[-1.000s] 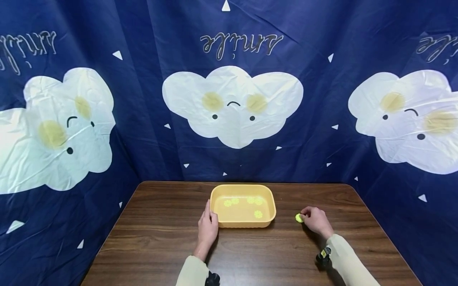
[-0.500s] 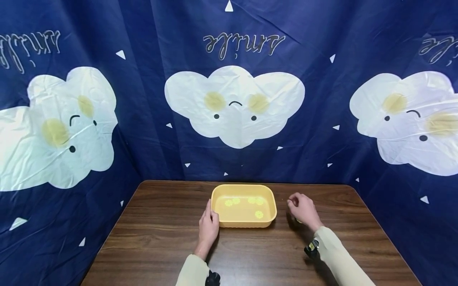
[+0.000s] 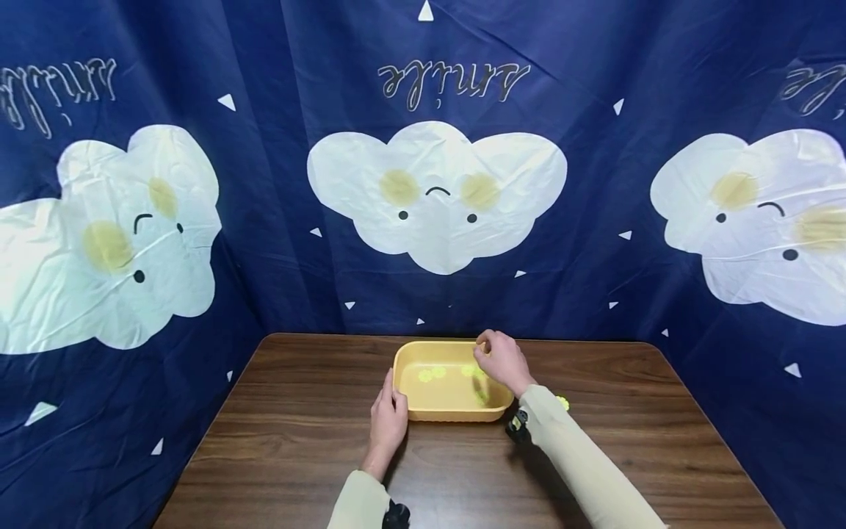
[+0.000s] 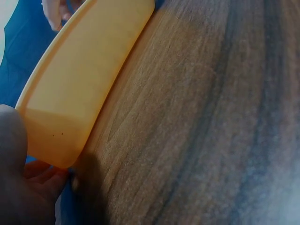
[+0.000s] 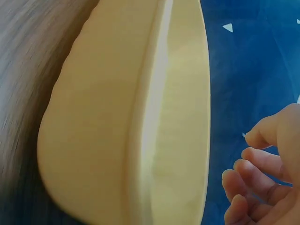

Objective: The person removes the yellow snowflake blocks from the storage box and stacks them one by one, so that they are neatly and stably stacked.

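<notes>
A yellow plastic basin [image 3: 449, 408] sits on the table, with several yellow-green flower-shaped pieces [image 3: 426, 375] inside. At its left end my left hand [image 3: 388, 420] grips the wall; in the left wrist view the thumb is outside on the basin [image 4: 70, 79]. My right hand [image 3: 505, 363] hovers over the basin's right part, fingers curled, thumb and index tips close together. No piece shows between them in the right wrist view of the hand [image 5: 267, 173], and whether something small is pinched there is unclear. Partly behind the right sleeve, another flower piece [image 3: 562, 402] lies on the table.
A dark brown wooden table [image 3: 297, 441] carries the basin near its far edge. Behind and on both sides hangs a navy curtain [image 3: 264, 220] with white clouds. Both wrists wear small black devices [image 3: 518, 426].
My right hand has left the flower piece at the right and moved left and away over the basin. A flower piece still shows on the table there. The left hand keeps its grip.
</notes>
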Demonstrator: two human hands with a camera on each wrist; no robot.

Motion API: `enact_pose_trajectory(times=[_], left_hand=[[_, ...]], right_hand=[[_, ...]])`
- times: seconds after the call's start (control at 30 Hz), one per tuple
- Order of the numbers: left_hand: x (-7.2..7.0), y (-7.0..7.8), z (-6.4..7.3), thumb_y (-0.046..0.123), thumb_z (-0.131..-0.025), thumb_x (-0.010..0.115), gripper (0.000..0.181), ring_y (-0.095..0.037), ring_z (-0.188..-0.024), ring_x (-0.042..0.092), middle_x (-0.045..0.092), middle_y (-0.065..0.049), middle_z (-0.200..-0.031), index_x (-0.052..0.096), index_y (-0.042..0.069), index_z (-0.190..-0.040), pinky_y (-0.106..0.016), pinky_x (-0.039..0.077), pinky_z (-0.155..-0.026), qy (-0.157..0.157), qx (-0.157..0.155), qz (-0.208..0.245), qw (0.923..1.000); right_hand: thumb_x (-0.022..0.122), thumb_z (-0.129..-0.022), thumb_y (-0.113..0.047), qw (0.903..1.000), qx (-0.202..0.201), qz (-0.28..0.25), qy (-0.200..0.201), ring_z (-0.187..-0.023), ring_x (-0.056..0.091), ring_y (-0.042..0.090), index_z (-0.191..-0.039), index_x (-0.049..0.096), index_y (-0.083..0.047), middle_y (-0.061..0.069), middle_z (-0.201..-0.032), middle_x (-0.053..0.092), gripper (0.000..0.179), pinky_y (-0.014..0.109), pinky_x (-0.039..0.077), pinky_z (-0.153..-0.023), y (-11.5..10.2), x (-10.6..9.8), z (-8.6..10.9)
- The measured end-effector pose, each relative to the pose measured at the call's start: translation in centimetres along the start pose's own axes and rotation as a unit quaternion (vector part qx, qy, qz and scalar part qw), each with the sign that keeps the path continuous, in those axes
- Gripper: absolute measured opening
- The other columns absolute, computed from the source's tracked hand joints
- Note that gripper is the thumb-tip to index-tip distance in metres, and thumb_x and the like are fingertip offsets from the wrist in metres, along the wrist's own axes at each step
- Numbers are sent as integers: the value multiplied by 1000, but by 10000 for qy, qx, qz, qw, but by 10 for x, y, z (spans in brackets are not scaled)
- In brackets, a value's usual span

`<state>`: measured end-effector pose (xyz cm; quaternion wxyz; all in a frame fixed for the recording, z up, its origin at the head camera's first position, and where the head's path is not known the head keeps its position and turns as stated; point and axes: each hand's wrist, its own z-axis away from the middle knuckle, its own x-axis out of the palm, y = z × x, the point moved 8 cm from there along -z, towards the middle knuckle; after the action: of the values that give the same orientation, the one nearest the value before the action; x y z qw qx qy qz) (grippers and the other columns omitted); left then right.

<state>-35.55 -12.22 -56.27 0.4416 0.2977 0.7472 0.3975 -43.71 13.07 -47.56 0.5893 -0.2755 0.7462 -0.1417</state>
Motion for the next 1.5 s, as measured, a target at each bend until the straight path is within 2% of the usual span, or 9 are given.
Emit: enact_pose_trajectory(times=[0.33, 0.5, 0.67, 0.77, 0.87, 1.03, 1.13, 1.37, 1.5], left_hand=[[1, 1, -1, 8, -99, 50, 52, -40, -129, 58, 58, -25, -143, 47, 6, -152, -54, 47, -107, -3, 18, 19, 10000], [2, 1, -1, 7, -99, 51, 52, -39, -129, 58, 58, -24, -143, 48, 5, -151, -54, 47, -107, 65, 40, 56, 10000], [3, 0, 0, 6, -99, 51, 52, -40, -128, 59, 59, -25, -141, 48, 5, -151, -53, 48, -106, 62, 73, 64, 9999], [2, 0, 0, 6, -99, 51, 53, -39, -128, 59, 59, -24, -141, 48, 6, -151, -53, 48, -106, 52, 45, 78, 9999], [2, 0, 0, 7, -99, 51, 53, -38, -128, 59, 58, -24, -142, 47, 7, -152, -52, 48, -107, 27, 14, 110, 9999], [2, -1, -1, 8, -99, 51, 54, -38, -130, 58, 57, -23, -144, 46, 8, -152, -52, 47, -108, -34, -44, 147, 9999], [2, 0, 0, 7, -99, 51, 53, -38, -129, 58, 57, -24, -143, 47, 6, -152, -52, 47, -107, -6, 0, 110, 9999], [0, 2, 0, 5, -99, 51, 52, -41, -128, 59, 58, -26, -141, 48, 4, -150, -54, 47, -107, 114, 78, 103, 9999], [0, 3, 0, 5, -99, 51, 51, -41, -128, 59, 58, -26, -141, 48, 4, -150, -54, 47, -107, 99, 59, 72, 9999]], right_hand=[[66, -87, -15, 9975, 0, -139, -686, -66, 53, 13, -96, 71, -8, 0, -74, 61, 13, 29, 46, -64, -8, 53, -8], [68, -85, -13, 9898, -40, -480, -1344, -68, 54, 13, -105, 71, 0, 4, -79, 63, 24, 26, 46, -64, -11, 77, -6], [71, -83, -5, 9823, 50, -864, -1662, -64, 58, 11, -111, 71, 4, 10, -88, 70, 30, 23, 48, -60, -14, 90, -4], [71, -82, -3, 9825, -61, -794, -1681, -72, 64, 16, -113, 71, 4, 16, -100, 73, 32, 27, 52, -66, -16, 95, -4], [71, -84, -5, 9847, -282, -568, -1623, -95, 69, 26, -117, 71, 2, 17, -116, 73, 34, 37, 56, -83, -20, 98, -5], [71, -88, -12, 9848, -399, -250, -1670, -121, 63, 36, -122, 72, -3, 16, -128, 70, 35, 50, 50, -104, -23, 103, -3], [73, -89, -16, 9861, -393, -58, -1612, -119, 64, 36, -120, 73, -6, 15, -126, 70, 32, 51, 51, -102, -23, 104, -2], [77, -89, -27, 9909, -212, 315, -1290, -98, 70, 27, -113, 75, -13, 8, -110, 74, 28, 48, 58, -82, -20, 106, -4], [77, -89, -28, 9915, 26, 343, -1255, -98, 70, 29, -112, 75, -14, 9, -110, 73, 27, 48, 58, -79, -19, 107, -3]])
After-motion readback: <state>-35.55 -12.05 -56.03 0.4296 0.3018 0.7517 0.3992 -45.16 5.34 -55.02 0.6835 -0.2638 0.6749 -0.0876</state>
